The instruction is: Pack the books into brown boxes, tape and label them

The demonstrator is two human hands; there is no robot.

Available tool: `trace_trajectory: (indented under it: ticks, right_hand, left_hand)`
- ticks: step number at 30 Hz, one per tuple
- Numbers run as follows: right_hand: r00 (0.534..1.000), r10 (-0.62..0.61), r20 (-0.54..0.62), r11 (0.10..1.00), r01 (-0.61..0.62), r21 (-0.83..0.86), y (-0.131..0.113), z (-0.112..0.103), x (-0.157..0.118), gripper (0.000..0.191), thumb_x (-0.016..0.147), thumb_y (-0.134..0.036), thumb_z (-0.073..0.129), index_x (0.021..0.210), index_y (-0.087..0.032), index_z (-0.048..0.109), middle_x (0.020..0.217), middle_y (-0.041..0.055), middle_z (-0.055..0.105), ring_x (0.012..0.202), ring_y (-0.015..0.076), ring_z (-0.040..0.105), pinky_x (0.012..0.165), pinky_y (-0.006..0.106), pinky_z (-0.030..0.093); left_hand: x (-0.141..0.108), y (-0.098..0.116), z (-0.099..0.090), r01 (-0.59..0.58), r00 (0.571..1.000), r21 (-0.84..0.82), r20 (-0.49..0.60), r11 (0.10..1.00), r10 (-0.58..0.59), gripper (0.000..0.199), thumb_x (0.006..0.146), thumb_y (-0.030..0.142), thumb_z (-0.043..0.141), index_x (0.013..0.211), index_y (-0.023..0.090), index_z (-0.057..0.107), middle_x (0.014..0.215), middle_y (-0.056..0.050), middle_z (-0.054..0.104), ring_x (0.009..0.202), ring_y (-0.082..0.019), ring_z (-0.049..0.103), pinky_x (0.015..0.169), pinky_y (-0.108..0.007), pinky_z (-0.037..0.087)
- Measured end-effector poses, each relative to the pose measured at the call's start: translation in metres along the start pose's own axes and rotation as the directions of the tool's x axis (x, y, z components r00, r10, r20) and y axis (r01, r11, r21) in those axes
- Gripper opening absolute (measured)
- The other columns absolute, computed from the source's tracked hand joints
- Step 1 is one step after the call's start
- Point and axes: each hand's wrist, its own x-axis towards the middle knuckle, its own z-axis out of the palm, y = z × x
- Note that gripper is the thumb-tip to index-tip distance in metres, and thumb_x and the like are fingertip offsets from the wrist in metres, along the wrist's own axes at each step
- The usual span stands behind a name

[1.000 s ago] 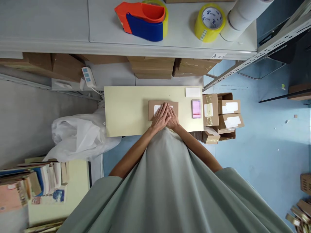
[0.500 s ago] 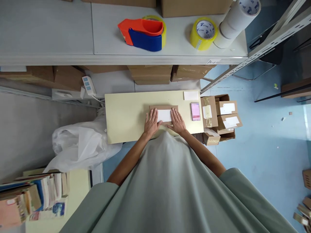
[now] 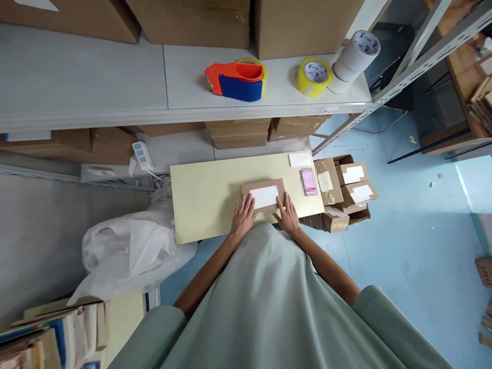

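Note:
A small brown cardboard box (image 3: 246, 189) lies on the cream tabletop (image 3: 207, 200), with a white label (image 3: 264, 197) on its upper face. My left hand (image 3: 243, 215) rests at the box's near left corner, its fingers stretched out over the edge. At the near right corner is my right hand (image 3: 288, 212), fingers apart and touching the box's edge by the label. Neither hand is wrapped round anything. To the right on the tabletop are a white slip (image 3: 300, 159) and a blurred pink item (image 3: 308, 182).
The shelf above holds an orange and blue tape dispenser (image 3: 236, 81), yellow tape (image 3: 314, 77), white rolls (image 3: 355, 56) and large cartons (image 3: 307, 28). Labelled boxes (image 3: 353, 174) are stacked right of the table. A white plastic bag (image 3: 134, 246) and books (image 3: 57, 333) are at left.
My hands have drawn back from the label toward the box's near corners, so more of the label shows. The view has tilted up, showing more of the shelf.

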Motion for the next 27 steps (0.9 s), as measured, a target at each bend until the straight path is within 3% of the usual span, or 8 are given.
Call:
trace_trajectory:
  ticks: [3,5,8,11,15,19,22,27]
  right_hand:
    - [0.995,0.1,0.005,0.989,-0.1,0.113,-0.003,0.011,-0.019,0.076,0.11,-0.036,0.056,0.181,-0.023,0.034,0.193,0.0184,0.007,0.172,0.0434,0.035,0.124,0.059,0.054]
    - [0.988,0.149,0.029,0.965,-0.152,0.212,-0.006,0.016,-0.03,0.076,0.108,-0.034,0.056,0.181,-0.028,0.034,0.191,0.0173,0.018,0.165,0.0406,0.048,0.117,0.056,0.06]
    - [0.982,0.178,0.065,0.918,-0.19,0.348,-0.011,0.019,-0.047,0.078,0.105,-0.035,0.057,0.18,-0.028,0.036,0.185,0.0165,0.037,0.162,0.0377,0.053,0.12,0.055,0.059]
    - [0.977,0.2,0.072,0.87,-0.211,0.446,-0.015,0.016,-0.063,0.081,0.104,-0.038,0.058,0.18,-0.026,0.036,0.178,0.0151,0.049,0.162,0.0376,0.052,0.125,0.058,0.054]
    - [0.96,0.28,0.014,0.801,-0.242,0.547,-0.009,-0.001,-0.078,0.086,0.102,-0.045,0.063,0.181,-0.024,0.035,0.167,0.014,0.064,0.149,0.0372,0.065,0.123,0.057,0.057]
    - [0.905,0.425,-0.038,0.675,-0.289,0.679,0.014,-0.027,-0.076,0.078,0.105,-0.051,0.061,0.175,-0.021,0.045,0.158,0.0153,0.071,0.14,0.0337,0.072,0.117,0.051,0.061]
    - [0.91,0.413,0.032,0.66,-0.323,0.678,0.035,-0.044,-0.069,0.058,0.107,-0.048,0.057,0.158,-0.02,0.065,0.142,0.0146,0.081,0.129,0.0317,0.079,0.109,0.044,0.064]
    - [0.934,0.318,0.161,0.746,-0.352,0.565,0.071,-0.06,-0.068,0.05,0.107,-0.043,0.065,0.153,-0.027,0.067,0.119,0.0069,0.087,0.113,0.0309,0.083,0.098,0.037,0.063]
  left_hand:
    - [-0.019,-0.005,0.009,0.113,0.99,-0.126,-0.065,0.985,-0.122,0.069,0.11,0.039,0.062,0.175,0.022,0.046,0.19,-0.019,0.016,0.177,-0.045,0.007,0.139,-0.07,0.025]
    - [-0.031,-0.006,0.017,0.215,0.969,-0.272,-0.063,0.938,-0.24,0.083,0.107,0.043,0.068,0.18,0.023,0.034,0.189,-0.022,0.02,0.176,-0.046,0.016,0.136,-0.066,0.035]
    - [-0.044,-0.006,0.028,0.371,0.91,-0.454,0.004,0.81,-0.414,0.112,0.101,0.044,0.076,0.184,0.018,0.007,0.18,-0.029,0.04,0.165,-0.045,0.046,0.128,-0.06,0.049]
    - [-0.051,-0.005,0.026,0.465,0.847,-0.508,0.018,0.725,-0.531,0.119,0.094,0.043,0.084,0.183,0.016,0.01,0.167,-0.029,0.057,0.15,-0.044,0.064,0.122,-0.058,0.055]
    - [-0.047,0.005,0.008,0.422,0.833,-0.495,-0.119,0.76,-0.54,0.094,0.094,0.05,0.084,0.171,0.016,0.042,0.149,-0.024,0.072,0.135,-0.037,0.074,0.116,-0.05,0.059]
    - [-0.036,0.028,-0.005,0.332,0.857,-0.483,-0.204,0.81,-0.473,0.054,0.102,0.055,0.071,0.141,0.018,0.071,0.129,-0.018,0.079,0.117,-0.031,0.079,0.106,-0.043,0.063]
    - [-0.028,0.052,0.003,0.373,0.867,-0.458,-0.138,0.807,-0.479,0.042,0.102,0.054,0.066,0.124,0.019,0.076,0.118,-0.016,0.08,0.105,-0.03,0.08,0.099,-0.042,0.065]
    - [-0.025,0.09,0.026,0.54,0.781,-0.349,-0.132,0.766,-0.61,0.036,0.099,0.05,0.063,0.12,0.021,0.072,0.119,-0.017,0.081,0.118,-0.037,0.078,0.107,-0.049,0.061]
